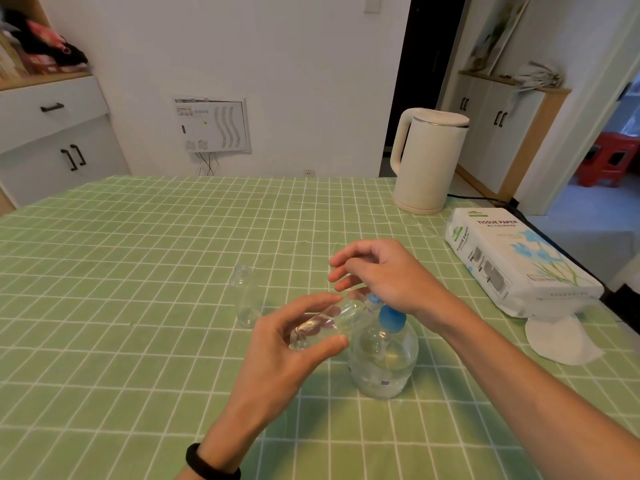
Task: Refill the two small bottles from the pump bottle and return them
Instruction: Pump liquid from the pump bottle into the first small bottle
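the pump bottle [381, 358] stands near on the green cloth [138, 254], blue pump up. the left hand [280, 344] grips a small bottle [325, 323] tilted, mouth at the nozzle. the right hand [377, 275] rests on the pump, fingers loose (grasping nothing). farther left, a second small bottle [246, 299] stands upright, apart.

Left of my pump bottle [382, 355] the cloth [138, 271] lies open, save one small bottle [246, 297] standing near it. Right of it, tissues [519, 258] and kettle [427, 161] block.
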Available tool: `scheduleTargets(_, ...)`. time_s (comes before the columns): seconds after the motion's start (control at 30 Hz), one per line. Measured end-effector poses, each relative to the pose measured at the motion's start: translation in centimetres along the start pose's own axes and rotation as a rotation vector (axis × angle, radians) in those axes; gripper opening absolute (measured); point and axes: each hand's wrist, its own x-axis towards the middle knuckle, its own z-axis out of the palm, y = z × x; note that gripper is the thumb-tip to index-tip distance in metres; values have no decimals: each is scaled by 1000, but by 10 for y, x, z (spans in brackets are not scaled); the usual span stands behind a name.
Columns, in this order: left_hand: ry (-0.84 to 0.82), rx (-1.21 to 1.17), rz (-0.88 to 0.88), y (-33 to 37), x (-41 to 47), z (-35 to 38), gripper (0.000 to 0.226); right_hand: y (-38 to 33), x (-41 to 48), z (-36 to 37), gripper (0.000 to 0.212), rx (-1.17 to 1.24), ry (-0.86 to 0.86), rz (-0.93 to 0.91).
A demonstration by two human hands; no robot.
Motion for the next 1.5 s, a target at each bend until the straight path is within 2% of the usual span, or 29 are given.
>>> scheduleTargets(0.27, 6, -88, -8, -8, -5, 5, 46, 15, -1, 7, 25, 71, 7, 12)
scheduleTargets(0.77, -7, -11, -3, 1, -1, 0, 50, -4, -2, 2, 23, 4, 24, -10)
scheduleTargets(1.13, -10, -45, -21, -11, -2, 1, 47, 10, -2, 6, 24, 83, 24, 27)
scheduleTargets(1.5, -11, -40, -23, -7, -3, 2, 50, 7, -5, 5, 26, 46, 56, 8)
